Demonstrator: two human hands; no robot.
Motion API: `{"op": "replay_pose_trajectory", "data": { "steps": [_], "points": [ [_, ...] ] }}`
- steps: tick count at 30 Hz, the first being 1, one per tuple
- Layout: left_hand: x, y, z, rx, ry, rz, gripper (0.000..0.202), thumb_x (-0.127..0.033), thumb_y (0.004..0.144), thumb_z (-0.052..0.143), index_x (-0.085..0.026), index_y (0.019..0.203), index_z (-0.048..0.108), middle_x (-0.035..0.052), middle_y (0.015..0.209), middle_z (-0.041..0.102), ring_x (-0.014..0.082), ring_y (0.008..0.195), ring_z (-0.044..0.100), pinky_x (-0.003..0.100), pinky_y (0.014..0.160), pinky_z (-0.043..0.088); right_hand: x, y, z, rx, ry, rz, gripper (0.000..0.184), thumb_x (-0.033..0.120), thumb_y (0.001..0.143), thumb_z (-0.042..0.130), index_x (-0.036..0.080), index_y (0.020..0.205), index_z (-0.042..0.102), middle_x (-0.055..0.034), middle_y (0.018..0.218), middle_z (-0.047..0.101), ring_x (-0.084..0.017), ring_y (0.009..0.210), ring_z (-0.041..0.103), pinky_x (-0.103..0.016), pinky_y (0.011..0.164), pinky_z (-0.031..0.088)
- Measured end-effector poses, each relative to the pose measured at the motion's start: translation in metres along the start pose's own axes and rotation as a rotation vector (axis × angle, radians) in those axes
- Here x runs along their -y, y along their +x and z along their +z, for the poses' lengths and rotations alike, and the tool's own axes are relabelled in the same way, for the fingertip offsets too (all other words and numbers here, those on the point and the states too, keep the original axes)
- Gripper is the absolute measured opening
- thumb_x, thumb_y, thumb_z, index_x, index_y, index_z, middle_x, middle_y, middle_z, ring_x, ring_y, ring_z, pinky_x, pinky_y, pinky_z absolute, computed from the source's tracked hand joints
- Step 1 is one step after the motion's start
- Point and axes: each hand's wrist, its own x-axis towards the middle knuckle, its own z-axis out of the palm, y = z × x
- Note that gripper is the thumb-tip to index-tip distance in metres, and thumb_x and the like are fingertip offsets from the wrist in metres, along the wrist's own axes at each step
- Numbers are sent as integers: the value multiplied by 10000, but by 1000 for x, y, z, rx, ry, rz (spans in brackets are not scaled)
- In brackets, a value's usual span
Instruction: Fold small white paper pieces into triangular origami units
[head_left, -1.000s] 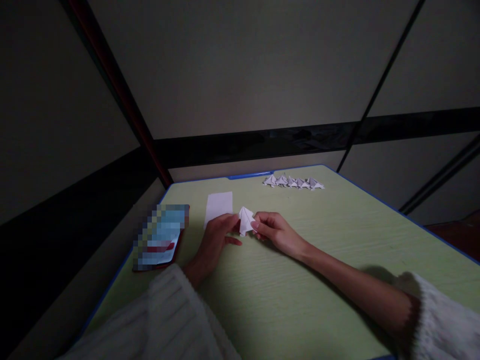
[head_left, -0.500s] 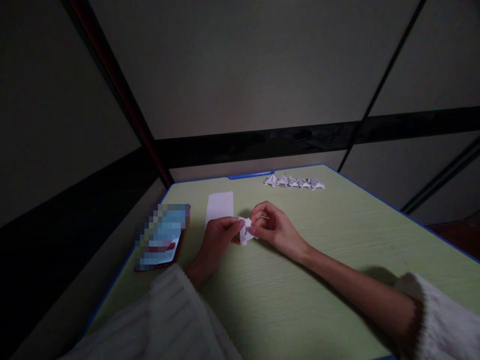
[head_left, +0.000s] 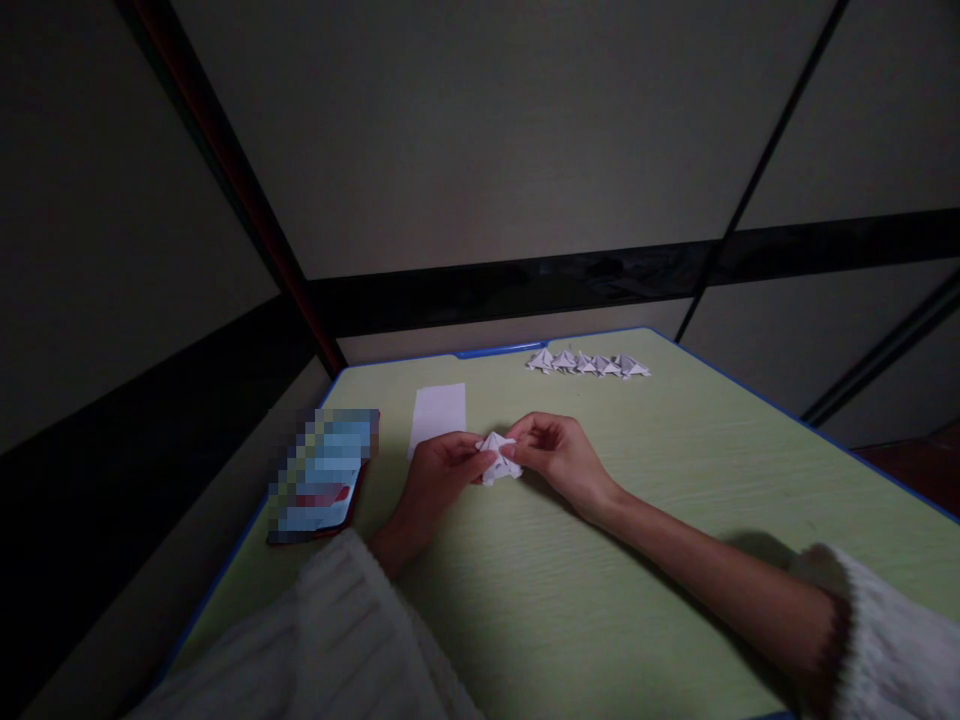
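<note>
A small folded white paper figure (head_left: 496, 466) is pinched between my two hands above the middle of the table. My left hand (head_left: 444, 472) grips its left side, thumb on the front face. From the other side my right hand (head_left: 562, 458) pinches its right edge, fingers curled behind. The figure has a pointed top and small flaps at its lower corners, much like the paper figures (head_left: 586, 364) lined up at the back of the table. Behind my left hand lies a white sheet of paper (head_left: 439, 410), its near end covered by that hand.
On the left edge of the light green table (head_left: 675, 440) rests a phone (head_left: 330, 480) in a red case, its lit screen pixelated. The table has a blue rim, and a blue strip (head_left: 502, 350) runs along its back edge. Pale panels (head_left: 480, 150) with a black band stand behind.
The paper figure has been turned so its pointed top faces up and its folded face shows. My right fingers have closed in on its right edge; the left thumb has shifted slightly lower.
</note>
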Motion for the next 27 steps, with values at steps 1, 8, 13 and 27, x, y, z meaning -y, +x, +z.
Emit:
{"op": "replay_pose_trajectory", "data": {
  "steps": [1, 8, 13, 27],
  "points": [
    [0, 0, 0, -8, -6, -14, 146, -201, 552, 650, -115, 667, 625, -2, 556, 627, 94, 525, 540, 189, 516, 413, 0, 0, 0, -23, 5, 13, 218, 209, 469, 702, 108, 584, 547, 40, 478, 522, -46, 428, 428, -188, 446, 314],
    [-4, -1, 2, -87, 10, -8, 89, -151, 502, 667, -113, 568, 621, -16, 494, 624, 87, 471, 533, 176, 477, 413, -1, 0, 1, -95, 32, 49, 230, 188, 415, 723, 97, 528, 544, 24, 474, 544, -57, 432, 453, -200, 456, 335],
    [-6, -3, 3, -111, 60, 12, 62, -167, 523, 650, -113, 524, 620, -17, 456, 609, 85, 447, 527, 177, 463, 405, -3, 1, 1, -82, 28, 52, 232, 194, 424, 721, 97, 528, 537, 28, 458, 538, -49, 413, 434, -188, 432, 309],
    [1, 3, 0, -20, -19, -42, 282, -208, 501, 674, -120, 755, 591, -9, 573, 631, 109, 530, 570, 197, 499, 439, -6, 3, -1, -83, 59, 12, 223, 219, 488, 682, 115, 572, 503, 49, 442, 497, -43, 396, 411, -184, 419, 306]
  ]
}}
